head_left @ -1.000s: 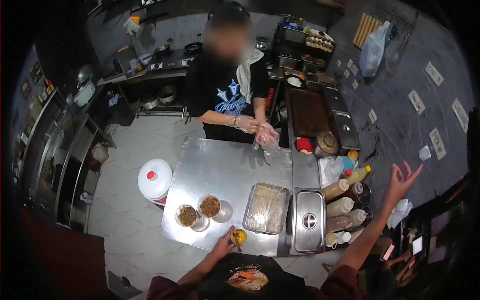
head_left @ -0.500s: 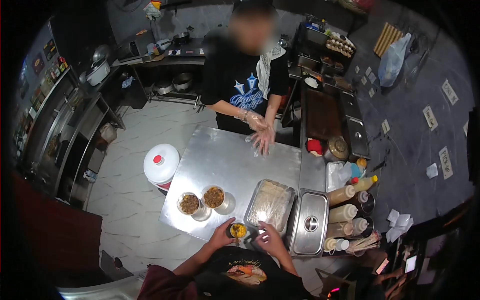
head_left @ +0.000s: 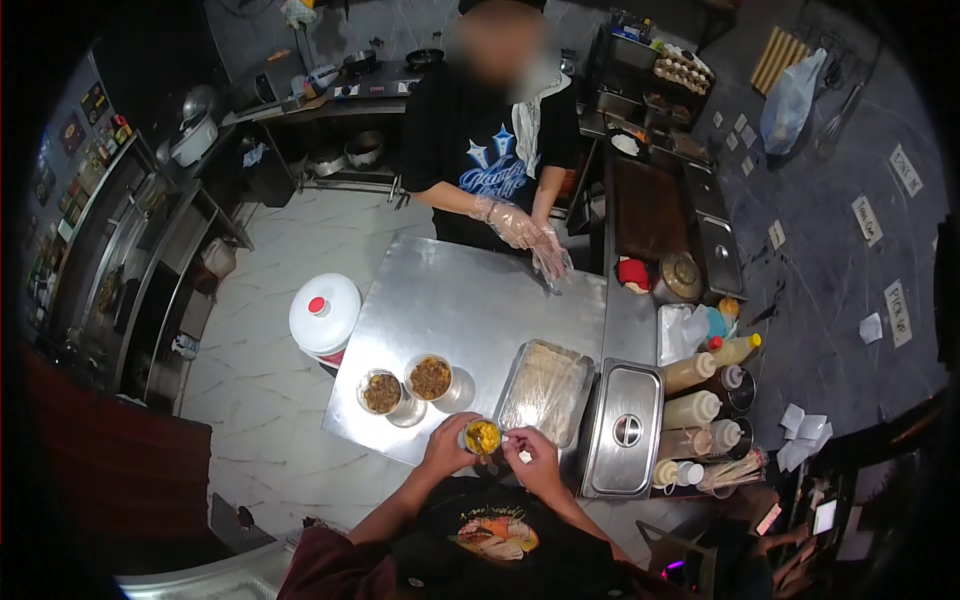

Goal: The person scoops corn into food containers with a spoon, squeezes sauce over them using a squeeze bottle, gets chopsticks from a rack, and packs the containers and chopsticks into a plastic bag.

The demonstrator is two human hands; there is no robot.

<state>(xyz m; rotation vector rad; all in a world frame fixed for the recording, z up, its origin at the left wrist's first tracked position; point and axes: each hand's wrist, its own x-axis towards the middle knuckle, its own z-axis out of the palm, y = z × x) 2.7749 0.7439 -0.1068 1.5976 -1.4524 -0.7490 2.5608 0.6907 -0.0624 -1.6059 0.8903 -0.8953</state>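
Note:
My left hand (head_left: 448, 447) is wrapped round a small clear cup of yellow food (head_left: 482, 436), held near the table's front edge. Close to the cup's right side, my right hand (head_left: 537, 464) has its fingers bent together. A small white spot shows at those fingers, but what it is I cannot make out. Beyond my left hand stand two round clear containers of brown minced food, a left one (head_left: 381, 393) and a right one (head_left: 430, 377). A plastic-covered tray of pale food (head_left: 546, 391) lies past my right hand.
Across the metal table (head_left: 470, 290) stands a person with clear-gloved hands (head_left: 525, 232). A lidded steel pan (head_left: 625, 430) and several squeeze bottles (head_left: 690, 410) line the right side. A white water jug (head_left: 325, 315) stands left of the table.
My left hand has lifted the cup slightly, away from me. My right hand has come up to its right side, fingers drawn together. The other person's gloved hands have shifted right.

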